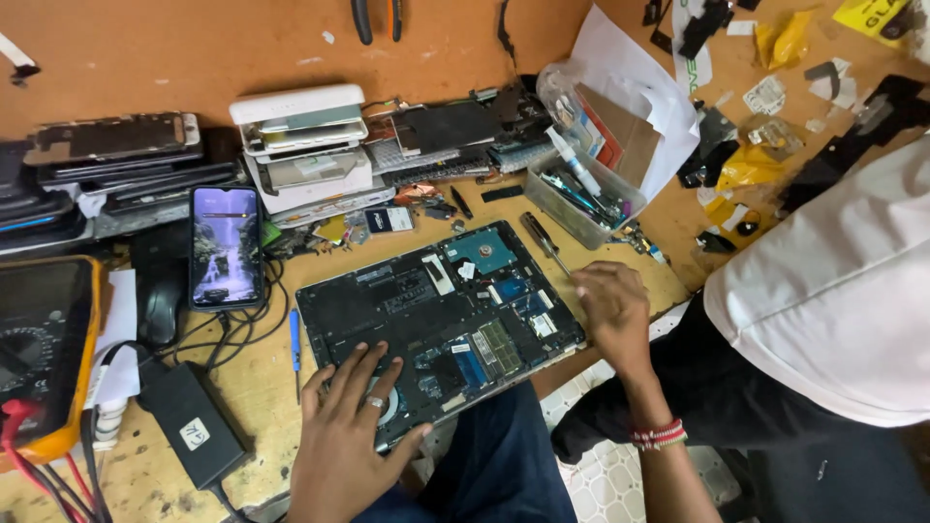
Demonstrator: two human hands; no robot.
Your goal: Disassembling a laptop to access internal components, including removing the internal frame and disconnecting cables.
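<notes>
Your left hand (349, 436) lies fingers spread on the opened laptop (436, 310), which sits on the counter (252, 387) at its near edge. Your right hand (610, 305) has its fingers curled at the laptop's right edge, beside a screwdriver (544, 242); whether they pinch anything, I cannot tell. Pressing down risks cracking exposed boards, or tipping the overhanging corner off.

On your bench (242, 387), a lit phone (226, 246) lies beside a stack of white devices (302, 145). A black power adapter (192, 423) sits near a yellow multimeter (44, 353). A clear plastic tub (581, 194) holds small tools. A person in white (833, 291) sits close by.
</notes>
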